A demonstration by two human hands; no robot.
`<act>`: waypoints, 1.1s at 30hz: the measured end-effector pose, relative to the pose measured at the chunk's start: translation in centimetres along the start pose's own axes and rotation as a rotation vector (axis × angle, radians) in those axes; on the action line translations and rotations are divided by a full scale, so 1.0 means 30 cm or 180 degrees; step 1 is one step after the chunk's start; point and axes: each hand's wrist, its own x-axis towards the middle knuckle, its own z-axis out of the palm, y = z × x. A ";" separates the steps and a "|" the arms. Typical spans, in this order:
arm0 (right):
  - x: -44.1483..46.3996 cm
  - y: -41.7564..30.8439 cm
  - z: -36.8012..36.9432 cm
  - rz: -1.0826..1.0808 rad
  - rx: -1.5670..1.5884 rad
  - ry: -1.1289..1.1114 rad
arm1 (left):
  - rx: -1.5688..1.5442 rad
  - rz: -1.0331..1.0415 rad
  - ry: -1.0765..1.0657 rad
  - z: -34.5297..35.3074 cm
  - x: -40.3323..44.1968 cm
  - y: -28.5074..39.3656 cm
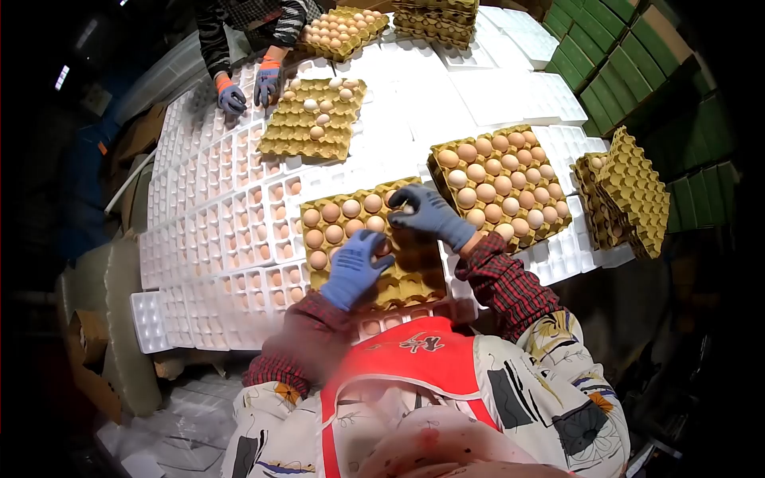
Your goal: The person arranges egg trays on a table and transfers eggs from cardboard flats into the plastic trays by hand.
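In front of me lies a yellow pulp egg tray [414,284], with brown eggs [331,213] in its far and left cups and bare cups at its near right. My left hand [356,265], in a blue-grey glove, is over the middle of this tray, its fingers curled round an egg [382,248] that shows only in part. Over the tray's far right corner, my gloved right hand [434,217] has its thumb and fingers closed about another egg [408,209], mostly covered by the glove.
A full egg tray [502,183] stands to the right, beside stacked pulp trays [633,195]. White foam trays [239,247] holding eggs cover the left side. Across the table, a co-worker's gloved hands [249,89] are near a partly filled tray [307,135]. Green boxes [617,72] are piled at right.
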 end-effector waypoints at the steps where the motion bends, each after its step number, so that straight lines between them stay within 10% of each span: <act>1: -0.006 -0.009 0.034 -0.0411 -0.1290 -0.0083 | 0.1037 0.0200 0.0007 0.005 0.007 0.045; 6: -0.033 -0.008 0.078 -0.0351 -0.1799 -0.0080 | 0.1417 0.0473 -0.0023 0.010 0.030 0.011; 11: -0.055 -0.078 -0.084 0.0831 0.2998 0.1044 | -0.3982 -0.0747 -0.0307 -0.228 0.062 -0.056; 14: 0.032 -0.070 -0.156 0.1064 0.2043 0.0237 | -0.3157 -0.0352 -0.0698 -0.241 0.189 -0.069; 15: 0.078 0.000 -0.115 -0.0074 0.0448 0.0226 | -0.0715 0.0630 -0.0142 -0.162 0.266 -0.131; 17: 0.106 -0.003 -0.033 0.0090 -0.2750 0.0032 | 0.1487 -0.0146 -0.0282 -0.133 0.314 -0.006; 19: 0.127 -0.010 0.048 0.0581 -0.3920 -0.0203 | 0.2107 -0.0590 -0.0559 -0.091 0.362 0.009; 25: 0.131 -0.010 -0.002 0.0492 -0.3904 -0.0320 | 0.1848 -0.0212 -0.0991 -0.120 0.372 -0.089; 29: 0.188 -0.060 -0.111 0.0787 -0.1097 0.0258 | -0.0632 -0.0046 0.0502 -0.272 0.285 -0.276; 33: 0.396 -0.010 0.049 0.0903 -0.1295 -0.0060 | -0.0017 -0.0698 0.0275 -0.302 0.330 -0.613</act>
